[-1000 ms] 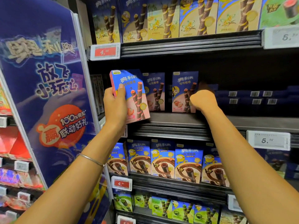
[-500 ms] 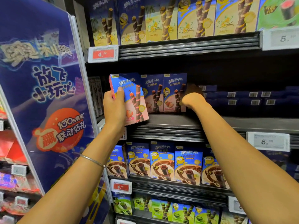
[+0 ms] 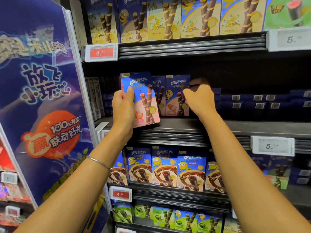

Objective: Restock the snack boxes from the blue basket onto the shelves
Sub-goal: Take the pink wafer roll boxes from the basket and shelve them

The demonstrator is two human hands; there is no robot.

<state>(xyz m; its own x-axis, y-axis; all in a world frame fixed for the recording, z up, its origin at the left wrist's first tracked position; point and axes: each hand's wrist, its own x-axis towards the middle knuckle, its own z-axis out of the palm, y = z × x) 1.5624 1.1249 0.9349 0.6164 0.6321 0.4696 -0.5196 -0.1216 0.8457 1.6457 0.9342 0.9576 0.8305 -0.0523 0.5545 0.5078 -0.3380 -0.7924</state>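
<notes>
**Strawberry box up at the middle shelf**

And there it was: my left hand (image 3: 123,108) had the box (image 3: 143,101) raised in front of the shelf (image 3: 235,126), at its left end. The box sat tilted, top leaning left and pink bottom corner low over the shelf's front lip. I could not tell whether it touched. My thumb lay flat on the printed face near the top. The other fingers were wrapped behind, out of sight, pinching the box across its left edge. A thin bracelet (image 3: 99,162) ringed that wrist.

Over to my right hand (image 3: 200,100), which was reaching deeper in, at the shelf box (image 3: 176,96). That one stood upright, pressed against the middle box (image 3: 158,96) on its left, which my tilted box half covered. My thumb crossed the shelf box's right front edge. The fingers were curled together behind it in the shadow, closed on that edge as far as I could see.

Further right on the same shelf, dark flat boxes (image 3: 252,101) lay stacked at the back. Vanilla boxes (image 3: 163,19) lined the shelf above, over a red tag (image 3: 101,52). Chocolate boxes (image 3: 164,167) stood in a row below, with green boxes (image 3: 161,217) lower still. A white tag (image 3: 272,146) hung at the right, and the blue banner (image 3: 42,98) filled the left.
</notes>
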